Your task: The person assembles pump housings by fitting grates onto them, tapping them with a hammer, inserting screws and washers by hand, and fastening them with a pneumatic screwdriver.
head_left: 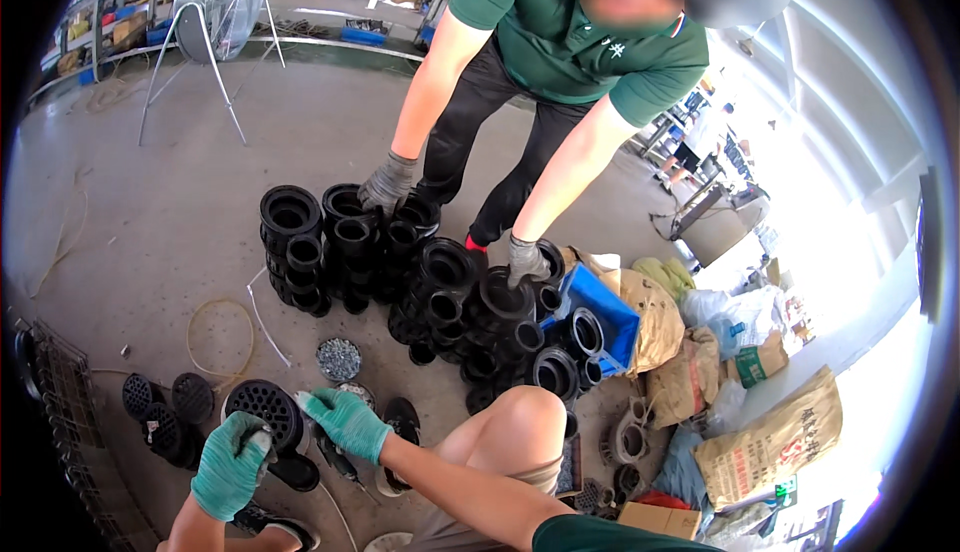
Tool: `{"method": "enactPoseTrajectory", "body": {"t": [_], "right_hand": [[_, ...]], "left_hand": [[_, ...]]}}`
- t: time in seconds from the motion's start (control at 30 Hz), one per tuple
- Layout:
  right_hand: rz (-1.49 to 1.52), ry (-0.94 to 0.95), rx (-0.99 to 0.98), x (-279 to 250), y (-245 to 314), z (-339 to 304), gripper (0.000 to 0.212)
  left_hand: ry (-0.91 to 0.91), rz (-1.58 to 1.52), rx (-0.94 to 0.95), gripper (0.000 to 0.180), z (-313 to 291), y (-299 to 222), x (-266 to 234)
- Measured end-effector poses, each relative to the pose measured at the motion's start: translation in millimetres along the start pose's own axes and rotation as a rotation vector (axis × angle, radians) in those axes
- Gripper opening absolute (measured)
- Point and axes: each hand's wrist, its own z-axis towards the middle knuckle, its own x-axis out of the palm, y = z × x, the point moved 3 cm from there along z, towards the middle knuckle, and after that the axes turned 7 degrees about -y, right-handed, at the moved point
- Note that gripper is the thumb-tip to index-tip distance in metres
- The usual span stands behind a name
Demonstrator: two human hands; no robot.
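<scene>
Both my hands wear green gloves. My left hand (pixel 235 467) is curled, its fingertips pressed together beside the near edge of a black fitting with a perforated round face (pixel 262 404); anything pinched there is too small to make out. At the fitting's right rim, my right hand (pixel 345 424) stretches its fingers out, back uppermost. Whether those fingertips touch the rim I cannot tell. Below this hand lies a dark tool with a thin tip (pixel 337 458), partly covered. A round container of small metal fasteners (pixel 338 360) stands beyond my right hand.
Opposite me, a co-worker in a green shirt (pixel 560 62) bends with gloved hands on stacked black pipe fittings (pixel 440 287). More perforated black pieces (pixel 165 427) lie left. A blue crate (pixel 610 322) and sacks (pixel 770 437) stand right; a wire rack (pixel 75 432) and large fan (pixel 215 12) left.
</scene>
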Motion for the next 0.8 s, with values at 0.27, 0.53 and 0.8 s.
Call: {"method": "enactPoseTrajectory", "body": {"t": [0.27, 0.53, 0.8], "right_hand": [[-0.292, -0.13, -0.055, -29, -124, 110, 0.04], [-0.772, -0.104, -0.152, -66, -189, 170, 0.019], [-0.978, -0.15, 0.014, -57, -239, 205, 0.033]], "left_hand": [[-0.072, -0.168, 0.025, 0.012, -4, -1, -15], [-0.39, -0.066, 0.031, 0.018, -4, -14, -48], [-0.545, -0.164, -0.041, 0.028, 4, 6, -68]]}}
